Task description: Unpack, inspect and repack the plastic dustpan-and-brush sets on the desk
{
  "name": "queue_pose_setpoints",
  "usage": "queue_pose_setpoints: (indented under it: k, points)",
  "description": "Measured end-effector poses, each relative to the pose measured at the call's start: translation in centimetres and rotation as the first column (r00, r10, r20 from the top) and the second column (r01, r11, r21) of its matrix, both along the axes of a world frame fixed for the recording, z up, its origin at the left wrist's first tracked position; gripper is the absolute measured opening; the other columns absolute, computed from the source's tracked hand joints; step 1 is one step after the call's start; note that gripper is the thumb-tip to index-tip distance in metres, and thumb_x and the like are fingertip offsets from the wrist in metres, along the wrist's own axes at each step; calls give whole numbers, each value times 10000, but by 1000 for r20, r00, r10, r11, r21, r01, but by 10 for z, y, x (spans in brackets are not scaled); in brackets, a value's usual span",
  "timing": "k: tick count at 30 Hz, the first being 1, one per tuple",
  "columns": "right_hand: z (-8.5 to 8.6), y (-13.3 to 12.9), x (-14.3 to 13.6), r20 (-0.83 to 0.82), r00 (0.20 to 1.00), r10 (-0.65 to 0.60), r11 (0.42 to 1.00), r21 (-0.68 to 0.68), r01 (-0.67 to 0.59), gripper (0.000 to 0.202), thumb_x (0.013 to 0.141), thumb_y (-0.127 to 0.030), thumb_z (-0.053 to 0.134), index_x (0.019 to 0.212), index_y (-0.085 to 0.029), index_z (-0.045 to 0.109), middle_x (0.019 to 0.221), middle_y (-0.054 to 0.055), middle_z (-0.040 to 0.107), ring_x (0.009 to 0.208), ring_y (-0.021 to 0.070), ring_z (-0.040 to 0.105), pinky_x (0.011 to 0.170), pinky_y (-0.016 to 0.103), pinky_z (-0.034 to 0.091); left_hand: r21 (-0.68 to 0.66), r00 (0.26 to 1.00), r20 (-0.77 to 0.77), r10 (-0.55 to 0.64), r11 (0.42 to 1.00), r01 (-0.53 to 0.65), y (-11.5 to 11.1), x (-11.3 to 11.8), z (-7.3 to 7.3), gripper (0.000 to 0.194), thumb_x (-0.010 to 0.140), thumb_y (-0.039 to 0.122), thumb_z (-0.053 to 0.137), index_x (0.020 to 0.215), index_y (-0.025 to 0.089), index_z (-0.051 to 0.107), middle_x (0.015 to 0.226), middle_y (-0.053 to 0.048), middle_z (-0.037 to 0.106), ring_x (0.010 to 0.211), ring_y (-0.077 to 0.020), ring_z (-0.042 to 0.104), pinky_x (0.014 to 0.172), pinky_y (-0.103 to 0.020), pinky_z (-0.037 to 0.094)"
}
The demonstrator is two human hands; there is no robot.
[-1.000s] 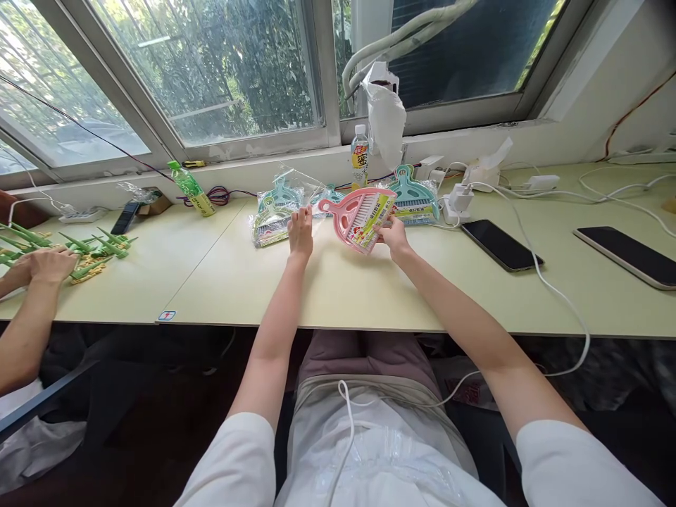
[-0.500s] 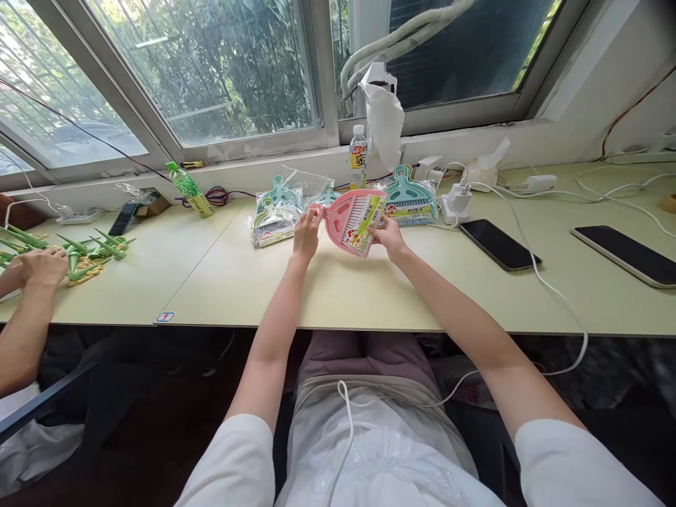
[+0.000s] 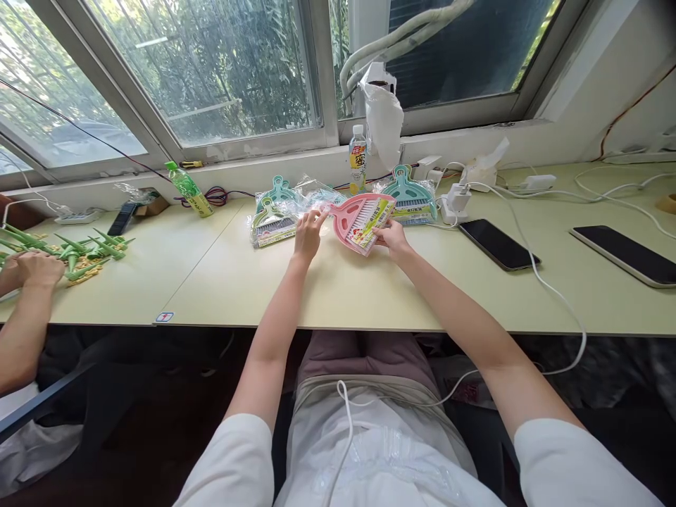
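Observation:
My right hand [image 3: 391, 238] grips the lower right edge of a pink dustpan [image 3: 346, 224], thumb over the front. A white-bristled brush [image 3: 364, 215] with a printed yellow-green card [image 3: 378, 220] lies in the pan, which is tilted above the table. My left hand [image 3: 308, 236] is closed at the tip of the pan's handle, its fingers partly hiding that tip. Behind it lies crumpled clear plastic wrap [image 3: 320, 191]. Wrapped dustpan sets stand close by: a pale green one [image 3: 270, 222] to the left and a teal one [image 3: 408, 193] to the right.
A drink bottle [image 3: 358, 160] stands behind the dustpans, and a green bottle [image 3: 189, 189] leans farther left. To the right are a charger [image 3: 456, 204], a black phone [image 3: 497, 243], a larger device [image 3: 626, 255] and a white cable [image 3: 554, 289]. Another person's hands [image 3: 39, 269] handle green spiky pieces [image 3: 108, 246].
The pink dustpan and my right hand have shifted slightly right. My left hand has stayed nearly in place, now at the handle's very tip. The raised clear wrap behind has sunk lower.

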State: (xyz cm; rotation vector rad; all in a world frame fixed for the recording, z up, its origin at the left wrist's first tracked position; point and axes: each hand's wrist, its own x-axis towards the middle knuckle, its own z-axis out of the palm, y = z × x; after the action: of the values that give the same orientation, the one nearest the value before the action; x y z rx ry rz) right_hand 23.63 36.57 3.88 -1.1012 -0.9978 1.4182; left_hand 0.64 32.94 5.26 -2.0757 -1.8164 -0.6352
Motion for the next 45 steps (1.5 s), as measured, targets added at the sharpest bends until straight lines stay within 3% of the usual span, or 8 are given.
queue_pose_setpoints:
  k: [7,13,16,19,25,32,39,45]
  points:
    - [1,-4,-6,-68,992,110,994,6,-110,262,746,-37,685,910,-196,556,806,11,721,737,178,719,841,448,616,142,988,154,19,989,-41,-7,16,2,499,975,171,316,1463,232,395,1399,-87,528,1375,-217,404,1204,-438,243]
    - [4,-4,-1,-145,986,77,997,41,-71,261,762,-59,685,928,-212,555,893,4,733,810,169,724,866,407,610,192,869,431,243,916,-352,-9,21,9,631,991,435,388,1553,240,179,1567,-124,310,1505,-265,175,1193,-480,249]
    - [5,-4,-1,-151,986,74,996,58,-66,266,760,-83,698,934,-220,550,919,3,736,835,172,726,863,400,610,65,711,685,162,958,-281,2,16,8,691,969,517,429,1555,271,160,1563,-129,328,1468,-257,289,1131,-420,364]
    - [5,-4,-3,-124,988,95,994,68,-87,268,750,-99,718,926,-219,554,893,13,738,830,185,725,847,412,614,-1,417,908,-30,997,74,12,16,3,642,967,584,371,1525,287,253,1493,-108,454,1336,-217,495,1032,-374,465]
    - [3,-2,-4,-142,984,103,991,100,-89,242,757,-94,706,917,-209,565,874,26,738,801,189,721,840,419,613,58,-53,998,-35,856,514,14,36,-10,510,897,490,499,1322,211,547,1212,-73,687,1107,-240,654,950,-408,528]
    - [0,3,1,-199,979,37,990,143,-9,271,746,-139,729,941,-221,560,901,9,734,841,176,720,848,374,615,-125,8,985,174,675,727,14,43,-19,477,863,550,535,1113,172,683,956,-99,750,1096,-280,654,1049,-419,419]
    - [-2,7,1,-164,985,48,990,140,-24,325,707,-183,774,943,-230,556,906,23,732,878,216,717,820,414,629,263,-306,945,-113,820,509,11,38,-6,361,847,430,620,1141,224,654,1076,-32,716,1136,-175,618,1025,-307,431]
    - [-2,5,0,-124,989,81,974,218,-53,331,675,-205,794,931,-218,585,1030,45,711,960,233,683,797,413,632,153,-287,958,-16,874,461,17,27,-11,321,793,279,693,1089,169,640,928,-21,730,844,-139,684,850,-277,519]
